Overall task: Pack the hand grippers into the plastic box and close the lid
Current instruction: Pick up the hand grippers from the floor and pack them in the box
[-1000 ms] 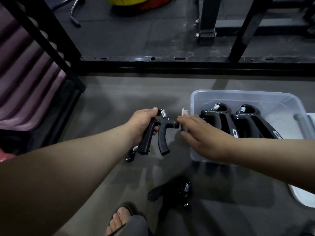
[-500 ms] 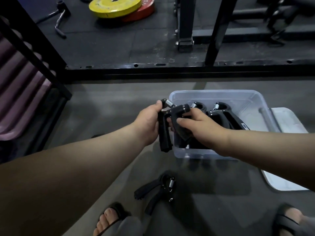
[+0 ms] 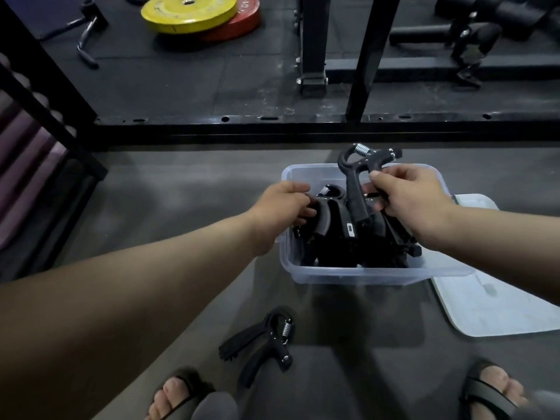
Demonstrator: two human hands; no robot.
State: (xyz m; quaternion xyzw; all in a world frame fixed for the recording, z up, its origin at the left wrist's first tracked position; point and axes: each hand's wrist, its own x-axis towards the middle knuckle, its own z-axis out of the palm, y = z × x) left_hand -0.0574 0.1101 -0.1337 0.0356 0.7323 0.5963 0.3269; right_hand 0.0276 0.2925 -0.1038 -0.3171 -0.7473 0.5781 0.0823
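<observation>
A clear plastic box [image 3: 357, 272] stands on the grey floor with several black hand grippers [image 3: 339, 234] packed inside. My right hand [image 3: 406, 198] is shut on one black hand gripper [image 3: 356, 180], holding it upright over the box, spring end up. My left hand [image 3: 283, 207] reaches over the box's left rim and its fingers close on the handle of a gripper inside [image 3: 321, 216]. Another black hand gripper [image 3: 266, 341] lies on the floor in front of the box. The box's pale lid [image 3: 497, 301] lies flat on the floor at the right.
My two sandalled feet [image 3: 178, 392] are at the bottom edge. A black steel rack frame [image 3: 272, 128] runs across behind the box, with uprights [image 3: 366, 56]. Yellow and red weight plates [image 3: 194, 12] lie on the mat beyond. Pink rolled mats [image 3: 21, 147] sit on a rack at left.
The hand gripper passed from my left hand to my right, which lifted it over the box. My left hand moved into the box onto a packed gripper.
</observation>
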